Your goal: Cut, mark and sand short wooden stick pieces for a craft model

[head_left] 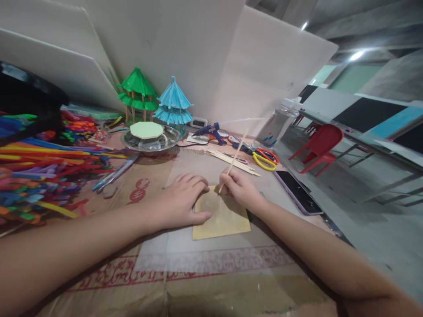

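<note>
My left hand [182, 199] lies flat, fingers together, pressing on the left part of a tan square sheet [224, 219] on the cardboard-covered table [185, 281]. My right hand [240, 188] is closed in a pinch round a thin wooden stick [235, 157], held like a pen with its lower tip on the sheet's upper edge. The stick slants up and to the right. More wooden sticks [233, 160] lie just beyond my right hand.
A pile of coloured pipe cleaners [39, 171] fills the left. Behind stand a green pagoda model [137, 94], a blue one [173, 105], a metal dish [150, 141] and a glue gun [211, 131]. Scissors [264, 158] and a phone [297, 191] lie right, near the table edge.
</note>
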A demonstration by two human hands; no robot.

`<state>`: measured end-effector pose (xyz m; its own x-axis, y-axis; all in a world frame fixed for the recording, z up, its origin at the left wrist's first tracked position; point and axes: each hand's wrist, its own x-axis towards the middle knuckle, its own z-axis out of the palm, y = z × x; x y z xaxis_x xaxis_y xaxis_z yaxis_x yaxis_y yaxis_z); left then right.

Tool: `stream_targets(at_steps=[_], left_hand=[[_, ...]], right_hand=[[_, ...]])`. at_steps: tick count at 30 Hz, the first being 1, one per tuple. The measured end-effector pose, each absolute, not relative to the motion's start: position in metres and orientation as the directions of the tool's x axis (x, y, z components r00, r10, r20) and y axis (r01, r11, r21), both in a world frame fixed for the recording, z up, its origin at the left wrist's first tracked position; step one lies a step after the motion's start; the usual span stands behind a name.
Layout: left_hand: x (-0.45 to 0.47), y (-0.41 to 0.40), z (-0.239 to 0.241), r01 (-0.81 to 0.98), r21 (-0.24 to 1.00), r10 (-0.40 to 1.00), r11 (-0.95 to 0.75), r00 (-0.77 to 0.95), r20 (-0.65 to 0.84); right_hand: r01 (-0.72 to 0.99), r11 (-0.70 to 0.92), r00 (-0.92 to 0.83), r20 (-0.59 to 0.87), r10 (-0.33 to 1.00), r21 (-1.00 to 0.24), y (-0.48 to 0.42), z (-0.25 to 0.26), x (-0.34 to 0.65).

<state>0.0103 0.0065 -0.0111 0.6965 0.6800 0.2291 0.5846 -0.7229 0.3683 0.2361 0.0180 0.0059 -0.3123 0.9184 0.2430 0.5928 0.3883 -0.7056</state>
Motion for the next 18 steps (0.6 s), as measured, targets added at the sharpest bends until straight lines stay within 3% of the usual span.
stream_targets(at_steps=[2, 4, 7, 12, 18], left_hand=[[0.010, 0.007, -0.011, 0.574, 0.381, 0.678, -0.724, 0.693, 0.244], [0.010, 0.008, -0.010, 0.549, 0.405, 0.671, -0.731, 0.683, 0.287], [0.009, 0.010, -0.006, 0.469, 0.440, 0.637, -0.766, 0.651, 0.413], [0.006, 0.008, 0.001, 0.367, 0.396, 0.539, -0.842, 0.602, 0.589], [0.005, 0.005, -0.001, 0.320, 0.359, 0.480, -0.877, 0.627, 0.614]], right_hand=[[0.439, 0.297, -0.289, 0.180, 0.940, -0.848, 0.014, 0.011, 0.234], [0.164, 0.141, -0.308, 0.085, 0.947, -0.976, 0.009, 0.018, 0.230], [-0.146, -0.076, -0.394, -0.013, 0.919, -0.986, 0.002, 0.024, 0.223], [-0.220, -0.162, -0.433, -0.053, 0.900, -0.962, -0.001, 0.018, 0.218], [-0.297, -0.167, -0.496, 0.002, 0.868, -0.940, -0.001, 0.013, 0.217]])
